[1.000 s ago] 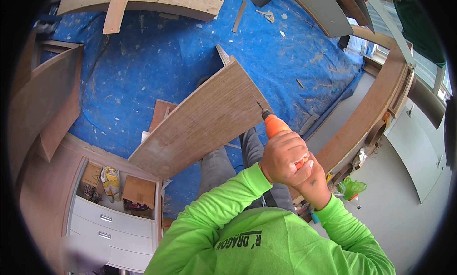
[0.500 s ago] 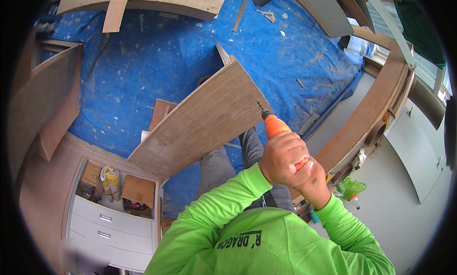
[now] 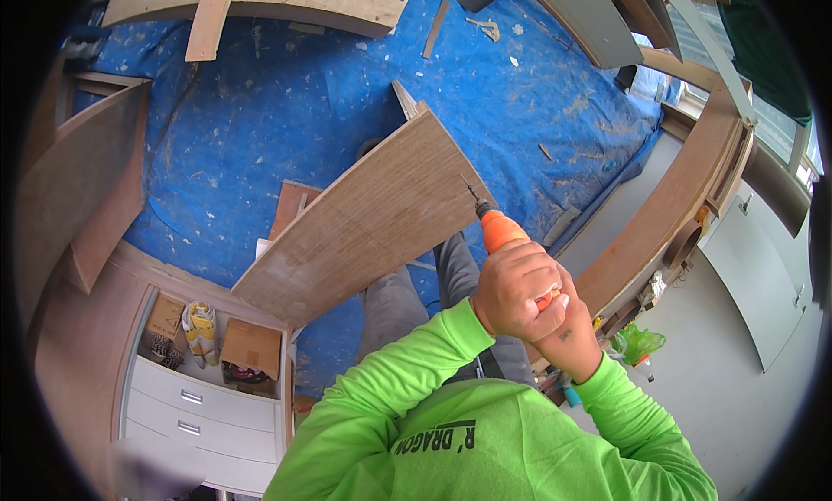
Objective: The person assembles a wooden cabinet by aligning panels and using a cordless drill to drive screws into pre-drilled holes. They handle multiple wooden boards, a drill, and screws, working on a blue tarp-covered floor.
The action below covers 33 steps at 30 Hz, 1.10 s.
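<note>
An orange power drill [image 3: 503, 231] is clasped between both my hands, its dark chuck and thin bit pointing away from me. My left hand [image 3: 518, 286] wraps round the top and back of its body. Beneath and to the right, my right hand [image 3: 568, 328] is closed on the drill too, its fingers mostly hidden by the left. The bit's tip meets or nearly meets the face of a wide wooden board [image 3: 364, 219], close to its right edge. That board slants up from lower left in front of my legs.
A blue tarp [image 3: 251, 128] covers the floor. White drawers [image 3: 204, 406] stand at lower left, below a compartment with a cardboard box [image 3: 252, 347]. Wooden panels [image 3: 87, 180] lean at the left. A long wooden cabinet frame [image 3: 663, 215] runs along the right, beside a green plastic bag [image 3: 640, 341].
</note>
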Available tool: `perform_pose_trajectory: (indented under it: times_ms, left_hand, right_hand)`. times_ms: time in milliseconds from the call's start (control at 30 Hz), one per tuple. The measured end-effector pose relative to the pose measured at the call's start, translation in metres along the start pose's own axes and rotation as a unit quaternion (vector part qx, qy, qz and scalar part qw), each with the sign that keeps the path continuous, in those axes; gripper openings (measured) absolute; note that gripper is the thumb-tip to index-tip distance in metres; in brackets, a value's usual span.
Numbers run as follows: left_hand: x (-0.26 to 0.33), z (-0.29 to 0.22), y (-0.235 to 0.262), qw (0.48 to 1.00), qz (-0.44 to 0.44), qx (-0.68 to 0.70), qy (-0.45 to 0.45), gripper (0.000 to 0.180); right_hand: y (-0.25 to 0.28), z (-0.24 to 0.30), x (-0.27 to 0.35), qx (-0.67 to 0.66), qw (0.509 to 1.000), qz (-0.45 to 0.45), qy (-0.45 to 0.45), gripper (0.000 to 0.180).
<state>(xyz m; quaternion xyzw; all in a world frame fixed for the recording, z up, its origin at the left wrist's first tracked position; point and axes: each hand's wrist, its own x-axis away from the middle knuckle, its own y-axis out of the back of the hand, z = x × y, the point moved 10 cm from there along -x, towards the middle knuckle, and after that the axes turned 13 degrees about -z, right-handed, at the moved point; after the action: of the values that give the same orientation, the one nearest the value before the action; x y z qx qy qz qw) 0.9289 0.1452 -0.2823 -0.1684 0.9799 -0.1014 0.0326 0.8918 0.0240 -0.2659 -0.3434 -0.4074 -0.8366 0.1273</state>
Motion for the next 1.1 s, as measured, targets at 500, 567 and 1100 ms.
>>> perform_pose_trajectory:
  times_ms: [500, 567, 1100]
  left_hand:
    - [-0.003, 0.001, 0.0, 1.0, 0.018, 0.005, 0.012, 0.018]
    - [-0.004, 0.004, -0.001, 1.0, 0.026, 0.011, 0.014, 0.018]
    - [0.111, 0.172, 0.184, 0.892, -0.128, -0.373, 0.219, 0.031]
  right_hand:
    - [-0.002, 0.002, -0.003, 0.019, 0.999, 0.004, 0.043, 0.084]
    - [-0.002, 0.007, -0.005, 0.017, 0.998, -0.002, 0.056, 0.084]
    - [0.024, -0.054, 0.005, -0.157, 0.968, -0.038, -0.19, 0.071]
